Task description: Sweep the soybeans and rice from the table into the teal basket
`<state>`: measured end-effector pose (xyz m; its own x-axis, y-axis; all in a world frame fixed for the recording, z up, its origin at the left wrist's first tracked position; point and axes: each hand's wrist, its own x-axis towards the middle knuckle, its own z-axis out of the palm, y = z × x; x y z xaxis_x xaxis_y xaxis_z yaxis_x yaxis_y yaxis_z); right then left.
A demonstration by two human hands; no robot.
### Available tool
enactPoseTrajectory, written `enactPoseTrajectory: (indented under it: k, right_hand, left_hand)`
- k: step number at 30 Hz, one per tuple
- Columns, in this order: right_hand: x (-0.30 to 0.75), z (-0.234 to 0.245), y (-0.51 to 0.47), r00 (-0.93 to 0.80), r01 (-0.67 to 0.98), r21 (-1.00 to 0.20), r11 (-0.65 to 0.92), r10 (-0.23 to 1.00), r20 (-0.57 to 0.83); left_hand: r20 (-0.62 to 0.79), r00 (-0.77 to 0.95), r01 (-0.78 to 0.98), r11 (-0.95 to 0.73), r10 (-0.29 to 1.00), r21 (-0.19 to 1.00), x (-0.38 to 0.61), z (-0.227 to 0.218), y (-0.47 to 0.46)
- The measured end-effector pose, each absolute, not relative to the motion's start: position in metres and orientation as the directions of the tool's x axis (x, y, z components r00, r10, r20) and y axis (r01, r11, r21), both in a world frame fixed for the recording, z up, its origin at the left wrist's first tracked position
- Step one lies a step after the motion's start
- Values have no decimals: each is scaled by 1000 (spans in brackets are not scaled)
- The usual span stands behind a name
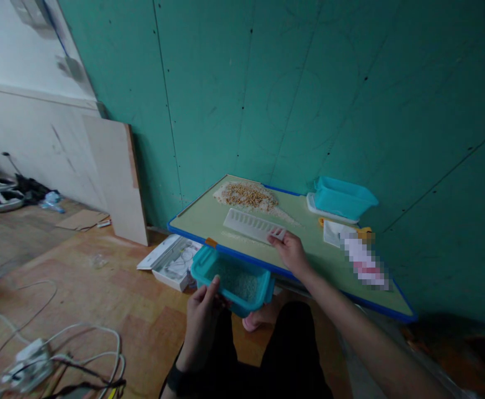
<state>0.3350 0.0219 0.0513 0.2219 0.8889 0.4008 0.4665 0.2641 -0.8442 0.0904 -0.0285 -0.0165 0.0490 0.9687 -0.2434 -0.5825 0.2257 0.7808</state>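
My left hand (pixel 204 302) is closed on the near rim of a teal plastic container (pixel 263 302), thumb on top. It is held just under the table's front edge, with pale grains like rice in the bottom. In my right hand (pixel 288 246) is the right end of a long white slotted plastic strip (pixel 248 224), which rests on or just above the tabletop. Behind the strip lies a heap of white grains mixed with yellow-brown beans (pixel 246 195). A thin scatter of white grains runs along the strip's near side.
The small table (pixel 196 219) has a blue edge and stands against a green wall. On its right are a second teal container (pixel 344 197), a white lid (pixel 311 204) and a blurred-out packet (pixel 362 260). An open white box (pixel 171 266) and cables (pixel 80 330) lie on the floor.
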Motion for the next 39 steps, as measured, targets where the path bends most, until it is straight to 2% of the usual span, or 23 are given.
enactPoseTrajectory:
  k: [7,11,15,23,30,39]
  right_hand:
    - [387,62,-15,443,373,-907,196,821,360]
    - [414,64,-48,546,325,-930,173,768,334]
    - [419,62,-65,618,225,-964,144,744,255]
    - [404,63,-61,558,110,-994,24,826,81]
    - [387,70,-53,466,124,-991,-49,885,15]
    - [358,74,-53,375,-4,-1000,-14,927,-15]
  left_hand:
    - [-290,1,-578,237,957,781,91,-8,-38]
    - [-269,20,-555,234,963,798,94,-3,-43]
    - [-267,26,-540,238,963,808,96,-4,-44]
    - [-291,45,-562,265,956,783,95,-1,-38]
    - [-281,40,-579,251,959,776,95,-4,-35]
    - [-255,77,-576,252,964,777,92,-10,-34]
